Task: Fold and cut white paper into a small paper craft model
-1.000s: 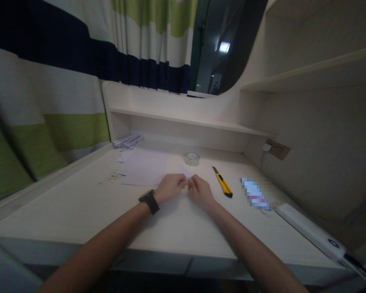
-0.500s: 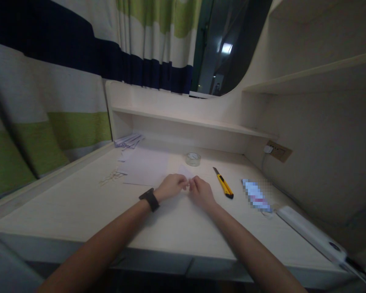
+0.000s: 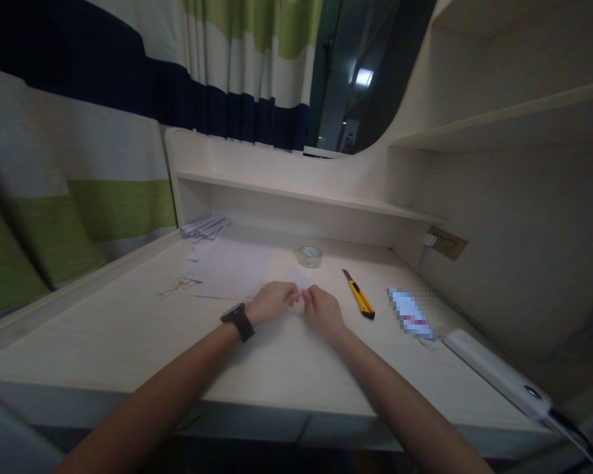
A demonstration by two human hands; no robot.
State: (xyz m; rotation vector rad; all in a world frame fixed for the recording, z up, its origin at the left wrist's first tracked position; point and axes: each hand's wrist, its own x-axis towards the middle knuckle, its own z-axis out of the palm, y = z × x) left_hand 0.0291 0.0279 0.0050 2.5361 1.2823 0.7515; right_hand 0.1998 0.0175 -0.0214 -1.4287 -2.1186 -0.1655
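Note:
My left hand [image 3: 274,301], with a dark watch [image 3: 238,320] on its wrist, is closed in a pinch above the middle of the desk. Facing it, my right hand [image 3: 323,309] pinches too, and the fingertips of both almost meet. Whatever lies between them is too small and pale to make out. Just beyond the fingertips shows a small piece of white paper [image 3: 295,273]; I cannot tell whether the fingers hold it. A large white sheet [image 3: 232,263] lies flat beyond my left hand. To the right of my right hand rests a yellow utility knife [image 3: 358,296], its blade out.
A roll of clear tape [image 3: 310,257] lies behind my hands. Paper strips [image 3: 206,228] are piled at the back left, with thin pale strings [image 3: 178,285] nearer. A blurred-out packet-like item [image 3: 411,314] and a white power strip [image 3: 497,375] lie on the right.
My fingertips have shifted very slightly, both hands still pinching close together. The whole view has moved a little; the objects on the desk stay where they were.

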